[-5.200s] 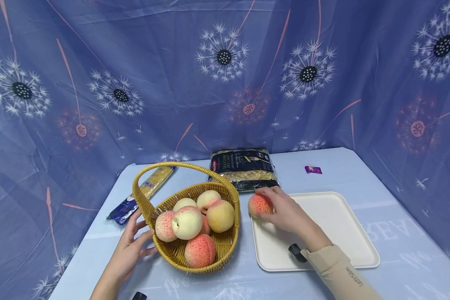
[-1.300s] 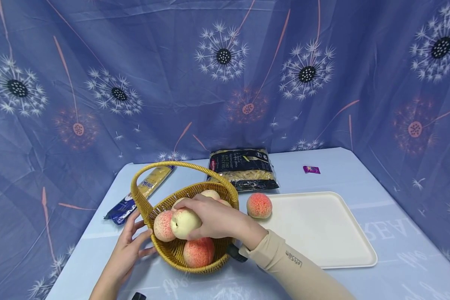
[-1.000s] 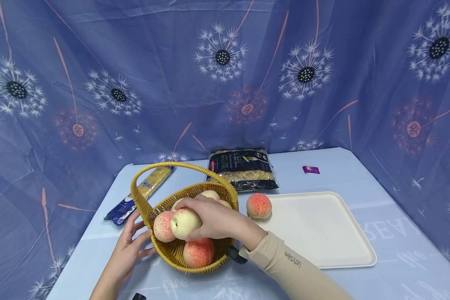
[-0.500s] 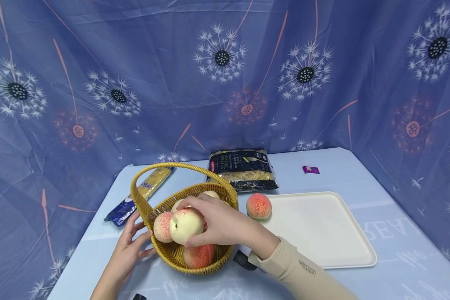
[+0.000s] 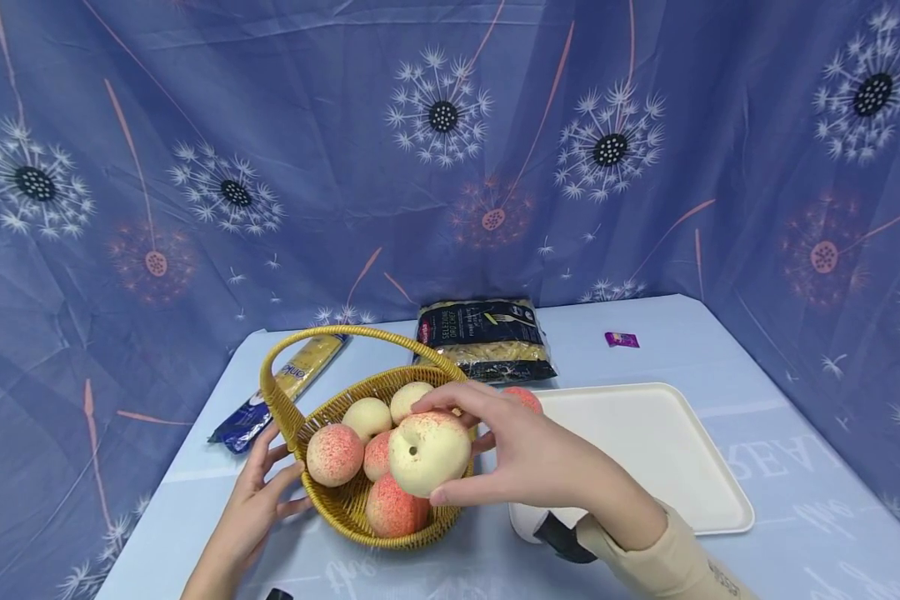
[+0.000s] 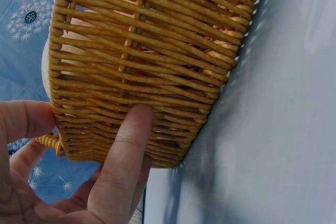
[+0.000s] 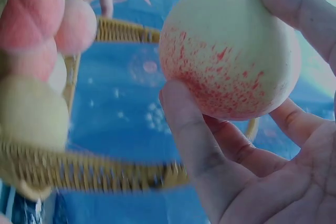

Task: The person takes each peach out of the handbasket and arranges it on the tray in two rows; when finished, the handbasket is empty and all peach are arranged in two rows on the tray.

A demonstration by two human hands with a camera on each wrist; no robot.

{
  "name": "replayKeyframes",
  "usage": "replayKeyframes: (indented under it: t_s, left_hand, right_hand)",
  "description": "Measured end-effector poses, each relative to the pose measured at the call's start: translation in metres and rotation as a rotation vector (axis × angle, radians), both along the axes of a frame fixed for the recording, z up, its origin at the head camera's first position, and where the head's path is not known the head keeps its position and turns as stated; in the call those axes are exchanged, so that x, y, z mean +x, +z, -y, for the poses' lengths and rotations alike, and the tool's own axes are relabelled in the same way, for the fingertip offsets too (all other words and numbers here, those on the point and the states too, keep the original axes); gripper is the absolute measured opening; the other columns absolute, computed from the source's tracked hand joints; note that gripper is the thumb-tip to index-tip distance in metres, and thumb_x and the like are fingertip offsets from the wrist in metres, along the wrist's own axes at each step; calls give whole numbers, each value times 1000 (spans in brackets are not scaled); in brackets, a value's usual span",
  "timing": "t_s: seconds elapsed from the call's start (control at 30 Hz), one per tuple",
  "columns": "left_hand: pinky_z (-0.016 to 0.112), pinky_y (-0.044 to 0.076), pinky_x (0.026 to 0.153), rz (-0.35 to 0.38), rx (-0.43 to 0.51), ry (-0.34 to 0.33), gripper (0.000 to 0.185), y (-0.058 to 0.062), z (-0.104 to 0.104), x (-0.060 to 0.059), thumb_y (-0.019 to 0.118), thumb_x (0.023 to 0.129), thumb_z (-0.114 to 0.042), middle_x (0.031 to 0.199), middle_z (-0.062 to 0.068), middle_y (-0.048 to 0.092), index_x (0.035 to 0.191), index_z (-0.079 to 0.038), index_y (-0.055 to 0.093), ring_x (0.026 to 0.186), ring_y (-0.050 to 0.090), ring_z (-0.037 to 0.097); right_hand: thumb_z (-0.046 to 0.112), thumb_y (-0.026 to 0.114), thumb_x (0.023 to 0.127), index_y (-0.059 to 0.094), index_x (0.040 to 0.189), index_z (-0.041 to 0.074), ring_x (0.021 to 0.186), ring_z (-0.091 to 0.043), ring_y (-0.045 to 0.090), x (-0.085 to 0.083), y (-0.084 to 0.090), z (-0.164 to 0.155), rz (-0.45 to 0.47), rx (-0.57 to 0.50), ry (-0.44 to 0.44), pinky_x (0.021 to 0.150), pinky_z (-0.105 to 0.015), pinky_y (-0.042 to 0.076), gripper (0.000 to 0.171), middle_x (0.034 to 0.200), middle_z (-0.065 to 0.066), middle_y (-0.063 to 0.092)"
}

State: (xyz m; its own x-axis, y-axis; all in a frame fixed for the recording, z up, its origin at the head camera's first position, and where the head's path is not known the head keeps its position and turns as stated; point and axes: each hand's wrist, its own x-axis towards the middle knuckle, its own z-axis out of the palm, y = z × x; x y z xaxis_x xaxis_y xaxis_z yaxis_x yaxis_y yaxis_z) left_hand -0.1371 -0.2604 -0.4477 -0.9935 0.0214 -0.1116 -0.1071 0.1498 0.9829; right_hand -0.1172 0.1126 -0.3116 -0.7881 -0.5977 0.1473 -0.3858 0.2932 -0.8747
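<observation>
Right hand (image 5: 532, 458) grips a pale peach (image 5: 426, 467), partly hiding the tray (image 5: 645, 450); left hand (image 5: 257, 490) touches the basket (image 6: 173, 72).

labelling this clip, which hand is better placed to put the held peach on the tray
Right, probably: the right hand grips the pale peach and is nearer the white tray, while the left hand touches the basket from outside.

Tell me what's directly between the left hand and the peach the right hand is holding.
In the head view, the side of the basket, then a speckled pink peach and a partly hidden red peach inside it.
</observation>
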Motion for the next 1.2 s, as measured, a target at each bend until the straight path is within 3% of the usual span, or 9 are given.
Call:
replayKeyframes:
  t_s: [0.2, 0.43, 0.73, 1.0, 1.2]
  left_hand:
    - [42, 67, 82, 5, -7, 4, 72, 1, 0, 0, 57, 111, -13, 165, 28, 24, 170, -33, 20, 113, 64, 10]
    - [44, 67, 81, 7, -16, 11, 72, -1, -1, 0, 58, 111, -14, 164, 27, 26, 170, -32, 21, 124, 57, 28]
    - [44, 67, 82, 2, 14, 12, 74, -2, -3, 1, 58, 110, -12, 163, 27, 26, 170, -31, 20, 119, 60, 25]
    - [43, 67, 82, 10, 3, 18, 73, -1, -2, 2, 57, 112, -15, 164, 26, 24, 171, -33, 18, 119, 60, 27]
    - [43, 67, 82, 11, 4, 20, 74, -2, -2, 3, 57, 112, -16, 165, 26, 23, 172, -32, 16, 121, 59, 27]
  right_hand:
    - [33, 96, 81, 58, 145, 38, 114, -13, 68, -2, -2, -34, -63, 20, -131, 92, -34, 64, 74, 137, 16, 64]
    - [33, 98, 80, 60, 142, 33, 109, -18, 71, -7, -20, -72, -105, 32, -290, 88, -32, 65, 73, 137, 7, 67]
    - [35, 96, 82, 57, 145, 25, 112, -24, 74, -21, -48, -118, -88, 115, -460, 91, -29, 65, 75, 140, -7, 64]
    - [32, 95, 84, 56, 147, 17, 112, -29, 74, -40, -79, -149, -109, 175, -558, 93, -43, 65, 76, 139, -15, 67]
    - [30, 94, 85, 56, 147, 13, 111, -32, 73, -52, -95, -163, -84, 191, -600, 89, -40, 66, 75, 135, -20, 68]
